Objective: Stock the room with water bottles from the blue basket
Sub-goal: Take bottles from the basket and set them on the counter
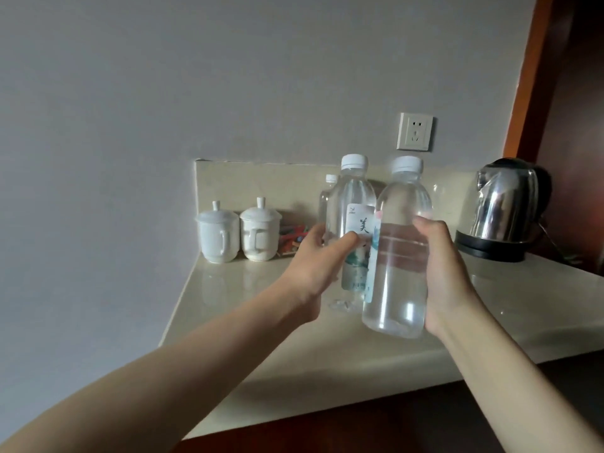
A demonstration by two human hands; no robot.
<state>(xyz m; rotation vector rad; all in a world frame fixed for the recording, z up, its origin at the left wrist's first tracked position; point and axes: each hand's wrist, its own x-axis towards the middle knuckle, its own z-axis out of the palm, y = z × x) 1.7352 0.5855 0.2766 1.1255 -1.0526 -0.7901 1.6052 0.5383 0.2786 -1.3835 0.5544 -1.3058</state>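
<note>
Both bare hands are raised over a pale beige polished stone counter (294,348), each gripping a bottle. The left hand (313,266) wraps its thumb and fingers round the middle of a clear plastic water bottle with a white screw cap and a pale printed label (354,204); the right hand (447,273) curls round a second clear plastic water bottle with a white cap (397,256), held just at 3 o'clock of the first, their sides touching or nearly so. The right-hand bottle's base hangs above the counter, nearer the camera; whether the left-hand bottle's base rests on the stone cannot be told. Behind the left-hand bottle, at about 11 o'clock from it, a third clear bottle with a small white cap (328,191) shows partly, close to the beige backsplash. Towards 9 o'clock stand two white porcelain lidded mugs (238,233), side by side, with a few colourful sachets (294,238) just at their right. At 3 o'clock of the bottles a shiny stainless steel electric kettle on a black base (503,207) sits near a brown wooden frame (529,76). At 12 o'clock a cream wall socket (414,131) is set in the grey wall.
</note>
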